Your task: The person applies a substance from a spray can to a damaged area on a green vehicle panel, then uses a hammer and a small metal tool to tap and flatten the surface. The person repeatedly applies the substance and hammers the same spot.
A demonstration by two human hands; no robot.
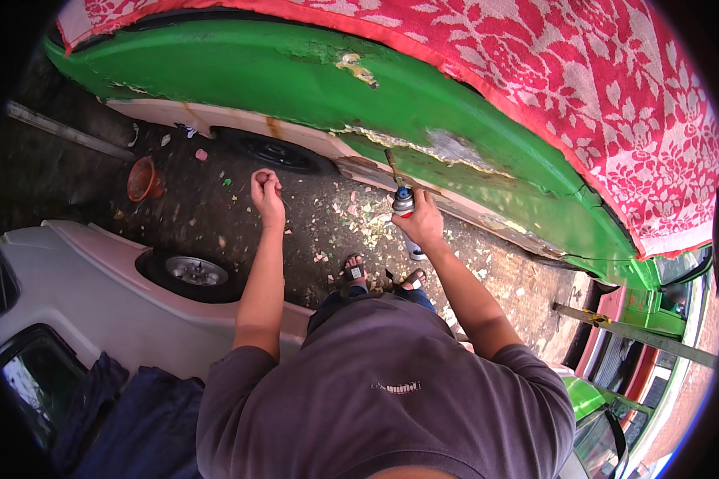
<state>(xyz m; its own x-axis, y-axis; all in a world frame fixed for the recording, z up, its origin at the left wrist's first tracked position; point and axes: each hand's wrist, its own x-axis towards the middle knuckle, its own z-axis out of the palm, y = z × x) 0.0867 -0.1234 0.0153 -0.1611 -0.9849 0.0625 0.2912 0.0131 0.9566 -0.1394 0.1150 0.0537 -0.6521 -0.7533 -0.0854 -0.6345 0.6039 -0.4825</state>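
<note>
My right hand [423, 222] is wrapped round a blowtorch [403, 198], a gas can with a blue part at its top and a narrow, brownish metal nozzle. The nozzle points up toward the lower side of a green vehicle [295, 76]; I cannot tell whether it touches. Near the nozzle, a bare patch [455, 148] shows greyish and whitish with ragged, flaking edges. My left hand [267, 190] is closed in a fist, held apart over the ground left of the torch. Whatever its fingers may hold is hidden.
Paint chips [359, 219] litter the ground around my sandalled feet. A pale car [112, 279] stands behind me on the left, dark cloth [140, 423] draped on it. A reddish pot [141, 180] lies left. A red floral cloth [567, 88] covers the green vehicle's upper part.
</note>
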